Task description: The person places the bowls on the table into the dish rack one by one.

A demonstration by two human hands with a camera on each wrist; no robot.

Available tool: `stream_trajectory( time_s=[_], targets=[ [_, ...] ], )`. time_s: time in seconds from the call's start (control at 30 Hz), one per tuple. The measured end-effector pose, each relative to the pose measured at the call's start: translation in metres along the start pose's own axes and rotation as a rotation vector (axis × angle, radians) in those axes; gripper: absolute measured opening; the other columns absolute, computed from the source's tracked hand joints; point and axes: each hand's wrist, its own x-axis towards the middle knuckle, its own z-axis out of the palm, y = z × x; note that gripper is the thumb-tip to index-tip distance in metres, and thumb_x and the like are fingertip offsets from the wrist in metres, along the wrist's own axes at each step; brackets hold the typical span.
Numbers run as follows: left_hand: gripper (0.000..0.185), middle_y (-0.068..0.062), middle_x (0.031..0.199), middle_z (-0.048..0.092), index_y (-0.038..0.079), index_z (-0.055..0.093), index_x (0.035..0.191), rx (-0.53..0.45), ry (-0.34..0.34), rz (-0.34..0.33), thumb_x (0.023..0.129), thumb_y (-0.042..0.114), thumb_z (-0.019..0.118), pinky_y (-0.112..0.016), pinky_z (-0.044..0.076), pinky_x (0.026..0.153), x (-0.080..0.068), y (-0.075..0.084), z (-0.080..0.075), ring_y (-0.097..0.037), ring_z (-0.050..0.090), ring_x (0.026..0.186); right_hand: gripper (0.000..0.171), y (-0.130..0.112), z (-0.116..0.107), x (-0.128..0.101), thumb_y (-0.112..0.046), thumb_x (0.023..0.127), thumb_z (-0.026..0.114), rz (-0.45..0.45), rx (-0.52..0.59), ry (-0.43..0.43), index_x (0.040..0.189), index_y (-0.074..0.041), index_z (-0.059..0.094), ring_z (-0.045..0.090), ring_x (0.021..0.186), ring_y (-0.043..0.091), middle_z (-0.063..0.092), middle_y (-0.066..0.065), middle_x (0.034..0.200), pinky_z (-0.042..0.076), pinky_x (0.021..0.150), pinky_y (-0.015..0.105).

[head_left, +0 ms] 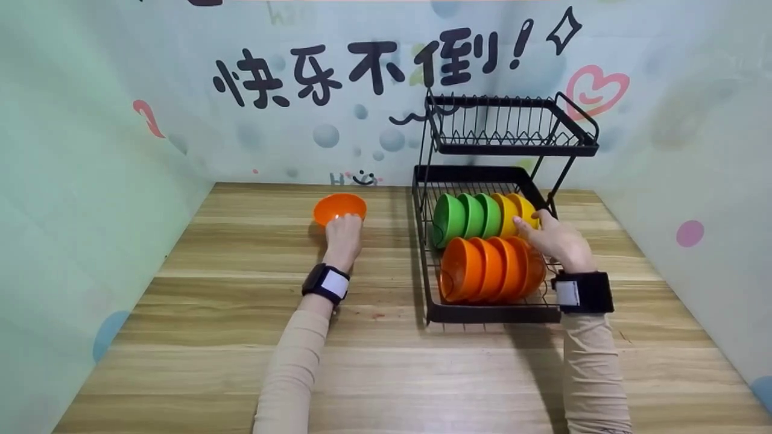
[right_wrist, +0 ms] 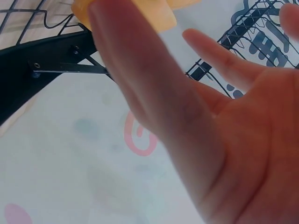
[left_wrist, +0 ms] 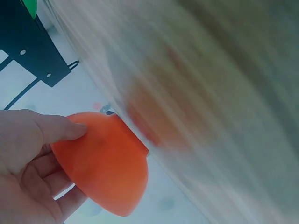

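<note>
In the left wrist view, my left hand grips an orange bowl by its side, thumb on one face and fingers on the other. The head view has this bowl low over the table, left of the rack. My right hand is over the right side of the black dish rack, beside the yellow bowls. In the right wrist view, its fingers are spread, and one digit overlaps a yellow bowl. Green bowls stand on edge left of the yellow ones.
Several orange bowls stand on edge in the rack's front row. Its upper tier of black wire rises at the back. Beneath it all is a wooden table, with a printed backdrop behind and at the sides.
</note>
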Motion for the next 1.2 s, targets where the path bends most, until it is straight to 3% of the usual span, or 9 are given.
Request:
stream_trajectory(
  time_s=[0.27, 0.5, 0.77, 1.03, 1.2],
  targets=[
    [0.011, -0.010, 0.073, 0.069, 0.004, 0.070, 0.082, 0.019, 0.081, 0.063, 0.081, 0.001, 0.059, -0.037, 0.053, 0.056, 0.002, 0.007, -0.010, -0.026, 0.067, 0.067, 0.087, 0.000, 0.000, 0.001, -0.069, 0.090, 0.029, 0.004, 0.035, 0.049, 0.144, -0.002, 0.027, 0.048, 0.117, 0.052, 0.043, 0.037, 0.135, 0.041, 0.093, 0.061],
    [0.009, -0.011, 0.074, 0.070, 0.004, 0.069, 0.084, 0.007, 0.130, 0.146, 0.081, 0.000, 0.061, -0.036, 0.053, 0.059, 0.005, 0.018, -0.024, -0.026, 0.067, 0.068, 0.084, -0.001, -0.001, 0.003, -0.067, 0.091, 0.030, -0.011, 0.103, 0.142, 0.143, 0.000, 0.030, 0.041, 0.125, 0.052, 0.036, 0.036, 0.142, 0.036, 0.099, 0.062],
    [0.010, -0.009, 0.082, 0.072, 0.006, 0.068, 0.091, 0.017, 0.160, 0.230, 0.084, 0.002, 0.061, -0.033, 0.051, 0.064, 0.004, 0.034, -0.044, -0.023, 0.068, 0.075, 0.079, -0.002, -0.001, 0.005, -0.063, 0.093, 0.034, -0.024, 0.208, 0.241, 0.142, -0.002, 0.032, 0.050, 0.113, 0.045, 0.043, 0.034, 0.137, 0.041, 0.092, 0.057],
    [0.025, -0.005, 0.092, 0.072, 0.009, 0.066, 0.097, 0.025, 0.160, 0.317, 0.074, -0.001, 0.068, -0.030, 0.051, 0.070, -0.002, 0.060, -0.067, -0.020, 0.067, 0.085, 0.083, -0.003, -0.002, 0.005, -0.066, 0.091, 0.034, -0.025, 0.294, 0.247, 0.145, -0.003, 0.030, 0.054, 0.107, 0.038, 0.049, 0.030, 0.133, 0.044, 0.086, 0.045],
    [0.017, -0.002, 0.091, 0.072, 0.011, 0.068, 0.096, 0.045, 0.208, 0.405, 0.081, 0.004, 0.065, -0.027, 0.052, 0.070, -0.005, 0.083, -0.080, -0.016, 0.068, 0.082, 0.083, -0.006, -0.002, 0.004, -0.066, 0.091, 0.034, -0.024, 0.316, 0.237, 0.145, -0.004, 0.029, 0.055, 0.101, 0.034, 0.051, 0.029, 0.131, 0.043, 0.081, 0.038]
  ],
)
